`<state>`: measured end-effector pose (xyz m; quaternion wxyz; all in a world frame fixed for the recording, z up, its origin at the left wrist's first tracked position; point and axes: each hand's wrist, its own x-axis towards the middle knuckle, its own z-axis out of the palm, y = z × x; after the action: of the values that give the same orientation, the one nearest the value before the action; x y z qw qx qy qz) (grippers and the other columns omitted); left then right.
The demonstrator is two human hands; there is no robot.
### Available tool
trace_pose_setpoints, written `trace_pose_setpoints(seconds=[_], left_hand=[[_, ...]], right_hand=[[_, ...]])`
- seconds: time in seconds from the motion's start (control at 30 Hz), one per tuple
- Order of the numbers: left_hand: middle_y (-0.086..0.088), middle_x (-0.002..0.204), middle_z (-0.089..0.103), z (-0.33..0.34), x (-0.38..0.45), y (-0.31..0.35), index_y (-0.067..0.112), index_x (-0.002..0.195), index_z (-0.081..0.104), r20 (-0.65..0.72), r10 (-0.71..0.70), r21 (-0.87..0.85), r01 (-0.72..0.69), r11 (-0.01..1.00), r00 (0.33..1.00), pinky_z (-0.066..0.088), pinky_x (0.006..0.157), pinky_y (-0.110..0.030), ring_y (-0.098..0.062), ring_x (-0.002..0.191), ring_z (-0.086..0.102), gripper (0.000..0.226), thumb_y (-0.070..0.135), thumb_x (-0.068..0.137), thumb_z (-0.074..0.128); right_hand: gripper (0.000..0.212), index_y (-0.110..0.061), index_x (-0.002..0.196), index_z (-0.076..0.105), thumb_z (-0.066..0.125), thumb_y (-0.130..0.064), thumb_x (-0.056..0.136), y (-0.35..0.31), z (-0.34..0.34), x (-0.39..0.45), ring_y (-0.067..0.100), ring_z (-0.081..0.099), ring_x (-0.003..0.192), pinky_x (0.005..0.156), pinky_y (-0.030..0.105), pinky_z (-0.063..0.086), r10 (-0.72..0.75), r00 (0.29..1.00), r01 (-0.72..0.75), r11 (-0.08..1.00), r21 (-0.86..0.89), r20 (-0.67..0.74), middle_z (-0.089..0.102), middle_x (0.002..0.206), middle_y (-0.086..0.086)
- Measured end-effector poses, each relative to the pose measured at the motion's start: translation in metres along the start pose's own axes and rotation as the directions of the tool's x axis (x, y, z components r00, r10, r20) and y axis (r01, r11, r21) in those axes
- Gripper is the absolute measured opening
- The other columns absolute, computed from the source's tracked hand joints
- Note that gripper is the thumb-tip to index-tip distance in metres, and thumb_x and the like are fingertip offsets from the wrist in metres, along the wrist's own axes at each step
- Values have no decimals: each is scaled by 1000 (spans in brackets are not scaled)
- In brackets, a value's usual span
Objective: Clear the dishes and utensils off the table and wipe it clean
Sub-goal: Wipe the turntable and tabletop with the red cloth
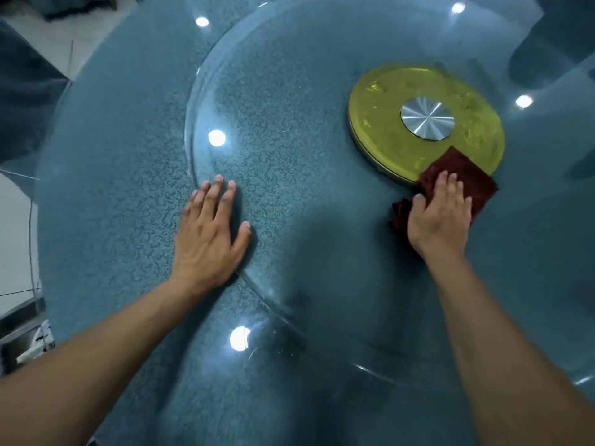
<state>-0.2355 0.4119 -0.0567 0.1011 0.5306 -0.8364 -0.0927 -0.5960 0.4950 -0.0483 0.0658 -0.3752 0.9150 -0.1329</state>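
Note:
A round table [106, 175] with a blue patterned cloth under glass fills the view. On it lies a large glass turntable [289, 91] with a yellow-gold hub [380, 123] and a silver centre cap [427, 118]. My right hand [439, 217] presses flat on a dark red cloth [463, 170] at the near edge of the hub. My left hand [209, 233] rests flat with fingers spread across the turntable's rim, holding nothing. No dishes or utensils show.
Ceiling lights reflect as bright spots on the glass. Pale floor tiles [13, 226] lie left of the table, with a dark metal object [22, 336] low at the left edge. Blue chair covers [19, 91] stand at the upper left and upper right.

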Motion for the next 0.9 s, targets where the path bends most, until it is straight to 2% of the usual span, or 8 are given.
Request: trace_pose_setpoints(seconds=[0.1,0.23,0.4,0.47,0.57,0.73,0.8,0.9], left_hand=[[-12,165,27,2,-21,13,13,158,31,-29,5,-14,-5,1000,1000,18,125,-47,-30,152,24,67,47,100,31],[-10,156,44,-1,-37,17,8,149,46,-115,39,-79,-48,996,993,30,118,-45,-29,141,43,56,30,98,38],[-10,133,58,-11,-28,23,11,134,56,-169,-6,-157,-20,987,986,37,102,-44,-33,115,53,51,18,87,41],[-13,137,52,-12,-11,17,11,134,55,-172,-11,-119,-10,993,985,35,104,-46,-35,119,50,47,17,89,43],[-18,152,40,-11,15,-1,10,142,48,-152,-48,-73,37,997,987,33,113,-52,-40,134,42,49,16,94,50],[-12,167,22,-5,7,-13,17,157,31,7,-4,-45,5,999,1000,17,126,-50,-30,155,16,64,46,100,30],[-11,167,23,-1,-11,-7,17,158,30,2,14,-69,-14,998,1000,18,125,-50,-28,155,16,64,47,102,30],[-11,164,30,-2,-31,4,14,156,36,-35,25,-110,-29,994,999,24,123,-50,-29,152,26,59,41,103,32]], right_hand=[[80,-9,159,17,17,-47,88,-49,15,-32,22,12,154,126,41,3,-172,985,172,985,7,29,16,167,9],[75,-12,159,21,27,-44,91,-125,42,-123,17,11,154,126,40,6,-577,808,573,816,72,120,19,166,4],[70,-17,159,21,33,-39,94,-118,40,-149,13,11,154,126,39,9,-695,697,686,718,121,176,19,166,0],[71,-16,158,25,32,-41,92,-91,31,-122,16,17,153,126,39,10,-627,766,618,779,104,140,24,165,1],[73,-14,158,25,24,-44,91,-34,15,-52,22,19,153,126,40,8,-317,948,316,948,34,37,24,165,6],[73,-11,159,19,23,-40,92,1,-3,11,21,11,154,126,42,3,-24,1000,23,1000,14,6,16,167,8],[75,-9,159,19,24,-39,90,-24,3,-5,23,12,154,125,42,3,-62,998,61,998,24,17,16,166,10],[74,-9,158,20,22,-40,92,-79,24,-64,24,15,154,126,42,5,-385,919,382,923,47,89,19,165,10]])
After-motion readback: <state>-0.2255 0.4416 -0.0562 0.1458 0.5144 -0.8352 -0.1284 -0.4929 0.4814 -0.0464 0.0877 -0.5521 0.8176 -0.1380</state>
